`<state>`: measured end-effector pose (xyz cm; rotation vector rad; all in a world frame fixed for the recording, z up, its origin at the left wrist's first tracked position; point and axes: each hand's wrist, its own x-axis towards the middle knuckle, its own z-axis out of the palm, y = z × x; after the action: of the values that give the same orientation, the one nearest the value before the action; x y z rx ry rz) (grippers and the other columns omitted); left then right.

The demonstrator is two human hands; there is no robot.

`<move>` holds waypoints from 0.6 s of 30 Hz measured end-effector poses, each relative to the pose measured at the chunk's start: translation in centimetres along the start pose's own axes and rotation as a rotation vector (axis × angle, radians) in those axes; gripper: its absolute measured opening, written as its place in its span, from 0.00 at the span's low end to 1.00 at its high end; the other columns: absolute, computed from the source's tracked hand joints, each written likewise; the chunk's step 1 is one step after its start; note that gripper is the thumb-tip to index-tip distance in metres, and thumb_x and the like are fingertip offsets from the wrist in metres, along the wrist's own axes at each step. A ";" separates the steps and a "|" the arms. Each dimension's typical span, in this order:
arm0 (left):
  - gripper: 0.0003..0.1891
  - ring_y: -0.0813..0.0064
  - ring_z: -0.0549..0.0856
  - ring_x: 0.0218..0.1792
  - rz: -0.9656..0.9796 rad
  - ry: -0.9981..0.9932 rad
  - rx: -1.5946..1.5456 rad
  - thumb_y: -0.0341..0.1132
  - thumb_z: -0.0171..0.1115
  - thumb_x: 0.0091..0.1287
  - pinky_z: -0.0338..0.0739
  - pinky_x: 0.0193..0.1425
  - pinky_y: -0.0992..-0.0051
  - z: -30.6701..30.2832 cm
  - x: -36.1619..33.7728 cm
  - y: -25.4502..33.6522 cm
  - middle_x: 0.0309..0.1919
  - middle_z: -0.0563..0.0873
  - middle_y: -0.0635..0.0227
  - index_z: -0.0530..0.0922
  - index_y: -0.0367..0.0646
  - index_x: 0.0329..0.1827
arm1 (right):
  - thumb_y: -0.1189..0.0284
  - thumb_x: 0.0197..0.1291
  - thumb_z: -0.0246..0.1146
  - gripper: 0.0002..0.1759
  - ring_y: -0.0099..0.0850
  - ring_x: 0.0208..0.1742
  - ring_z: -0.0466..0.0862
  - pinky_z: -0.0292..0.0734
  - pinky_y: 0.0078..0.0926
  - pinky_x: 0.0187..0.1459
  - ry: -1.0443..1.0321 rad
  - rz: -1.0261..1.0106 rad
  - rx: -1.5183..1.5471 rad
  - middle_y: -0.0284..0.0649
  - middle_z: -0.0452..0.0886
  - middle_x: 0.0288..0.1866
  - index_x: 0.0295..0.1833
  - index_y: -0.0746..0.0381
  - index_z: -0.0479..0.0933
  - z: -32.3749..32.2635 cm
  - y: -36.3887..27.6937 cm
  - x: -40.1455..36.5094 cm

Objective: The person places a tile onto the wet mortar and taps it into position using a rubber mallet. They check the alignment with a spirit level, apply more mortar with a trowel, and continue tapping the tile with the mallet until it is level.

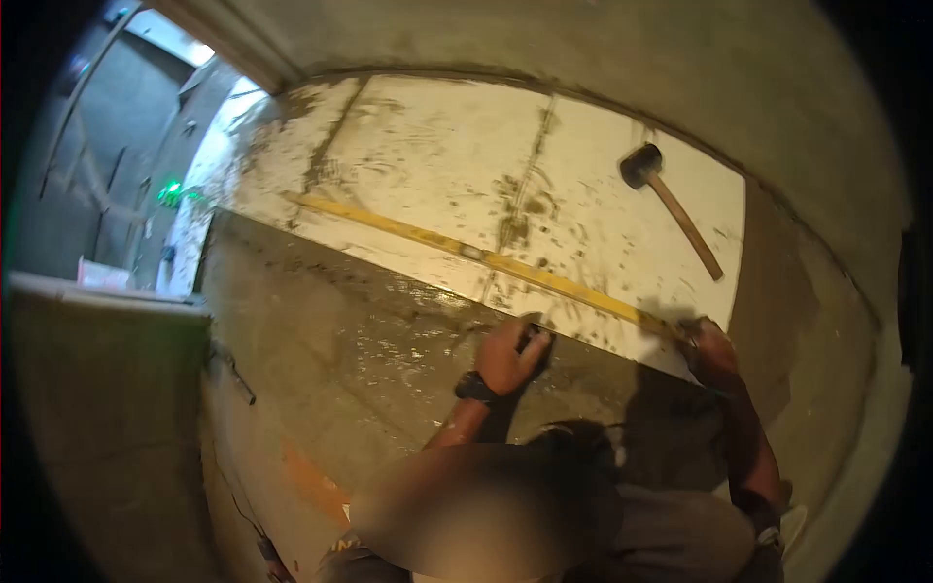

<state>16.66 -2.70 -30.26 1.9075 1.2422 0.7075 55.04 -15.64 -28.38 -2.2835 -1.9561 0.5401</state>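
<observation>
My left hand [503, 360], with a dark watch on the wrist, is at the front edge of the white tiles [428, 136]. Its fingers are curled together; what they hold, if anything, is hidden. A long yellow spirit level [554, 280] lies slantwise across the smeared tiles, with a small vial near its middle. My right hand [714, 350] is closed around the near right end of this level. Beyond that hand, a rubber mallet [685, 222] with a black head and wooden handle rests on a tile.
Wet grey mortar [379, 330] covers the floor in front of the tiles. Plastered walls [739, 68] border the tiles at the back and right. On the left are a low wall [107, 389], a bright doorway with a green light [170, 192], and a dark tool [238, 379].
</observation>
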 end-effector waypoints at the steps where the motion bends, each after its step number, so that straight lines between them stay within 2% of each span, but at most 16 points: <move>1: 0.19 0.52 0.88 0.38 0.008 -0.047 -0.002 0.43 0.70 0.69 0.82 0.44 0.57 0.3 -0.4 -0.3 0.38 0.88 0.55 0.83 0.43 0.59 | 0.62 0.66 0.70 0.22 0.53 0.52 0.84 0.79 0.51 0.52 0.083 -0.099 -0.003 0.53 0.82 0.52 0.62 0.58 0.79 1.9 2.8 -0.1; 2: 0.21 0.51 0.88 0.39 0.018 -0.099 -0.010 0.43 0.69 0.70 0.82 0.44 0.57 0.5 -0.6 -0.5 0.39 0.88 0.54 0.82 0.43 0.61 | 0.62 0.66 0.70 0.22 0.53 0.52 0.84 0.79 0.51 0.52 0.091 -0.125 -0.001 0.53 0.82 0.52 0.62 0.58 0.79 1.4 2.1 0.4; 4: 0.21 0.51 0.88 0.40 0.001 -0.093 -0.026 0.43 0.69 0.70 0.82 0.44 0.57 0.5 -0.8 -0.3 0.40 0.88 0.55 0.81 0.44 0.62 | 0.64 0.61 0.73 0.19 0.50 0.50 0.84 0.78 0.48 0.52 -0.004 -0.035 -0.003 0.48 0.83 0.46 0.55 0.60 0.82 -1.7 -0.1 0.3; 10: 0.21 0.54 0.88 0.39 -0.026 -0.060 -0.050 0.44 0.69 0.70 0.82 0.43 0.59 -1.4 -1.9 -0.5 0.39 0.88 0.57 0.82 0.44 0.62 | 0.64 0.61 0.73 0.17 0.51 0.49 0.84 0.78 0.46 0.50 -0.043 0.127 -0.031 0.48 0.83 0.44 0.51 0.61 0.83 -3.2 0.0 -0.3; 13: 0.20 0.57 0.88 0.38 -0.039 -0.039 -0.032 0.44 0.70 0.70 0.82 0.42 0.61 -1.3 -2.6 -1.8 0.39 0.88 0.59 0.83 0.44 0.61 | 0.64 0.61 0.73 0.20 0.48 0.53 0.84 0.78 0.45 0.54 -0.086 0.151 -0.056 0.48 0.84 0.50 0.56 0.60 0.82 -3.3 0.7 -0.7; 18: 0.20 0.60 0.89 0.36 0.042 -0.015 -0.073 0.41 0.71 0.69 0.82 0.39 0.63 0.5 -3.6 -1.2 0.37 0.88 0.62 0.84 0.43 0.60 | 0.61 0.60 0.74 0.26 0.47 0.55 0.85 0.78 0.44 0.57 -0.019 0.192 -0.039 0.47 0.84 0.52 0.62 0.59 0.80 -3.2 1.1 -1.2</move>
<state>15.06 -5.84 -31.72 1.8807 1.1537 0.7491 56.90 -16.49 -25.48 -2.5158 -1.7817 0.5464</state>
